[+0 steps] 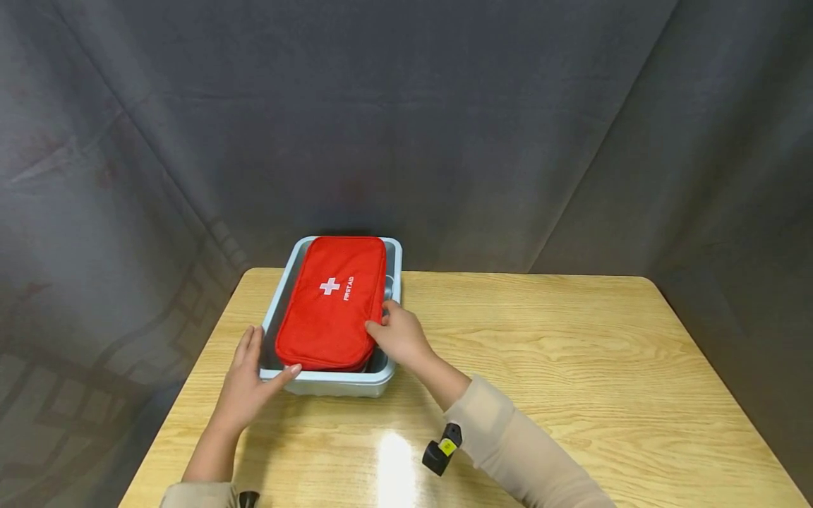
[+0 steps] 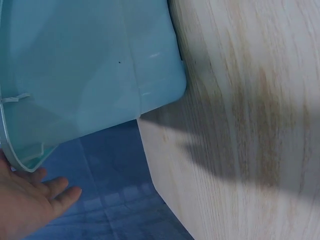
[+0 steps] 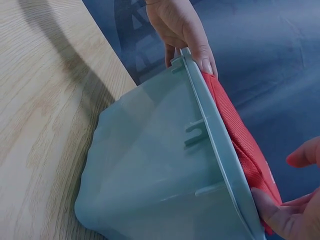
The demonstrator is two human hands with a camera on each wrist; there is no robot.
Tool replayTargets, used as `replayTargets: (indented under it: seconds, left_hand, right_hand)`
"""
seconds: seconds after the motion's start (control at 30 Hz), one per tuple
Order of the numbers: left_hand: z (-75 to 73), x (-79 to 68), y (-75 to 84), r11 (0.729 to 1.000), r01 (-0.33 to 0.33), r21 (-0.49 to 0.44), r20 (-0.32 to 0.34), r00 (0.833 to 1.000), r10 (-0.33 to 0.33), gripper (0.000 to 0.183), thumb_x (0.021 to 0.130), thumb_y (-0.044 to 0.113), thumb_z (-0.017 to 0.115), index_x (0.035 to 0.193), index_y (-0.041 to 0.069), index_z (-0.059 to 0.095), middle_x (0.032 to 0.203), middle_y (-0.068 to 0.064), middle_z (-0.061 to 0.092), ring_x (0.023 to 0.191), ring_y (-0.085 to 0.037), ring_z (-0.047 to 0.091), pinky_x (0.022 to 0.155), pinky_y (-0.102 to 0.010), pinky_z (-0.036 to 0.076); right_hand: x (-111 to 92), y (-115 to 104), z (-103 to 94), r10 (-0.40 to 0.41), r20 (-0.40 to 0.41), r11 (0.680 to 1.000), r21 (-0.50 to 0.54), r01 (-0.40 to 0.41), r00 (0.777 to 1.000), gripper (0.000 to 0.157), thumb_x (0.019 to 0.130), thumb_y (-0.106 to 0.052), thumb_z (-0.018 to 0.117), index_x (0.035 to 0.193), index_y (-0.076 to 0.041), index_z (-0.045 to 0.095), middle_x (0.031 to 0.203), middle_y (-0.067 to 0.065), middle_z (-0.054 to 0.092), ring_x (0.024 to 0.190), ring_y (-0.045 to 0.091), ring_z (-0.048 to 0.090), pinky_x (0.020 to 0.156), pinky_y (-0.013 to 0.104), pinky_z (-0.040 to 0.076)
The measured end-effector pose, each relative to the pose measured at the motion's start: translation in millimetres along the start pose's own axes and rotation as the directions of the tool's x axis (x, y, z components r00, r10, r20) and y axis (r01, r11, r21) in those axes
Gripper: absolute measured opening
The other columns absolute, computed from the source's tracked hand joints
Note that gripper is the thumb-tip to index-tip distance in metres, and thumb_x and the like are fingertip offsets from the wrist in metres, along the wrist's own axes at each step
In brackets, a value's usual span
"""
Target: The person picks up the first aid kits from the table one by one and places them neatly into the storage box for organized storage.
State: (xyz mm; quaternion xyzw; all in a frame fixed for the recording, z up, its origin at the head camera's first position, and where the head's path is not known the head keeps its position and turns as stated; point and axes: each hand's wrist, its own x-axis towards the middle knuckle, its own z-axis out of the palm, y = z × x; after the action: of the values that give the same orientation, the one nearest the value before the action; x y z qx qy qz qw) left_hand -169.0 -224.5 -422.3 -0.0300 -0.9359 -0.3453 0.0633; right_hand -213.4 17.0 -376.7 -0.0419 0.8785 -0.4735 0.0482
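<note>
A red first aid pouch (image 1: 333, 303) with a white cross lies in a pale blue plastic bin (image 1: 336, 382), its top level with or just above the rim. My left hand (image 1: 250, 377) rests at the bin's front left corner, thumb over the rim and fingers straight along the outside. At the pouch's right edge is my right hand (image 1: 400, 335). Its fingers (image 3: 270, 207) touch the pouch's side by the rim, while the thumb is raised above the pouch, apart from it. Part of a pale item (image 1: 389, 286) shows between pouch and bin wall; its kind is unclear.
The bin stands on a light wood table (image 1: 571, 353), toward its back left. Behind and beside the table hangs a dark grey cloth (image 1: 444, 141). A small black device with a yellow mark (image 1: 442, 450) is worn at my right wrist.
</note>
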Motion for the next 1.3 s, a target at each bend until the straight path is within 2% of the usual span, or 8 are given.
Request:
replayTargets:
  seconds: [0.2, 0.43, 0.63, 0.87, 1.1, 1.3]
  left_hand:
    - [0.3, -0.9, -0.6, 1.000, -0.004, -0.005, -0.003, 1.000, 0.004, 0.091, 0.073, 0.040, 0.064, 0.135, -0.004, 0.014, 0.138, -0.024, 0.009, 0.121, -0.043, 0.017, 0.088, -0.060, 0.024]
    - [3.0, -1.3, -1.8, 1.000, -0.027, -0.011, -0.028, 0.999, 0.027, 0.091, 0.072, 0.037, 0.066, 0.135, -0.006, 0.016, 0.137, -0.025, 0.012, 0.120, -0.044, 0.018, 0.088, -0.060, 0.023]
    - [3.8, -2.2, 0.3, 0.997, -0.055, 0.050, -0.070, 0.996, 0.058, 0.089, 0.072, 0.039, 0.065, 0.135, -0.004, 0.019, 0.136, -0.025, 0.015, 0.122, -0.043, 0.013, 0.086, -0.064, 0.015]
    - [5.8, -0.3, 7.0, 0.988, -0.111, 0.103, -0.099, 0.988, 0.122, 0.086, 0.072, 0.040, 0.064, 0.134, -0.002, 0.023, 0.136, -0.025, 0.015, 0.123, -0.041, 0.007, 0.084, -0.062, 0.009]
    - [6.7, 1.0, 17.6, 0.979, -0.111, 0.173, -0.115, 0.985, 0.132, 0.087, 0.072, 0.047, 0.061, 0.134, 0.000, 0.024, 0.137, -0.024, 0.013, 0.124, -0.041, 0.003, 0.084, -0.063, 0.005]
    - [7.3, 3.3, 28.9, 0.965, -0.121, 0.233, -0.125, 0.980, 0.153, 0.085, 0.073, 0.050, 0.058, 0.134, 0.001, 0.026, 0.138, -0.022, 0.014, 0.125, -0.039, 0.002, 0.085, -0.064, 0.003]
  right_hand:
    - [-1, 3, -1.2, -0.017, -0.036, 0.999, -0.035, 0.016, 0.999, 0.045, 0.080, -0.018, 0.057, 0.117, 0.005, 0.046, 0.072, 0.003, 0.052, 0.064, 0.015, 0.049, 0.055, 0.024, 0.042]
    - [-2, 5, -3.9, -0.019, -0.042, 1.000, -0.009, 0.019, 0.999, 0.042, 0.080, -0.017, 0.057, 0.114, 0.005, 0.047, 0.074, 0.006, 0.053, 0.063, 0.015, 0.049, 0.053, 0.024, 0.042]
    - [-6, 8, -4.7, -0.047, -0.075, 0.999, -0.003, 0.047, 0.996, 0.039, 0.079, -0.016, 0.057, 0.111, 0.004, 0.050, 0.079, 0.008, 0.056, 0.069, 0.018, 0.052, 0.060, 0.026, 0.044]
    - [-9, 14, -5.2, -0.035, -0.051, 0.997, 0.072, 0.038, 0.998, 0.047, 0.081, -0.018, 0.056, 0.121, 0.002, 0.044, 0.091, 0.008, 0.056, 0.074, 0.016, 0.054, 0.060, 0.024, 0.044]
    - [-12, 23, -8.5, -0.094, -0.064, 0.986, 0.133, 0.102, 0.994, 0.048, 0.080, -0.015, 0.057, 0.122, 0.004, 0.043, 0.096, 0.010, 0.055, 0.076, 0.017, 0.052, 0.061, 0.024, 0.044]
    - [-13, 33, -13.4, -0.142, -0.059, 0.978, 0.143, 0.149, 0.988, 0.050, 0.080, -0.016, 0.057, 0.124, 0.004, 0.041, 0.104, 0.012, 0.053, 0.091, 0.021, 0.050, 0.075, 0.030, 0.043]
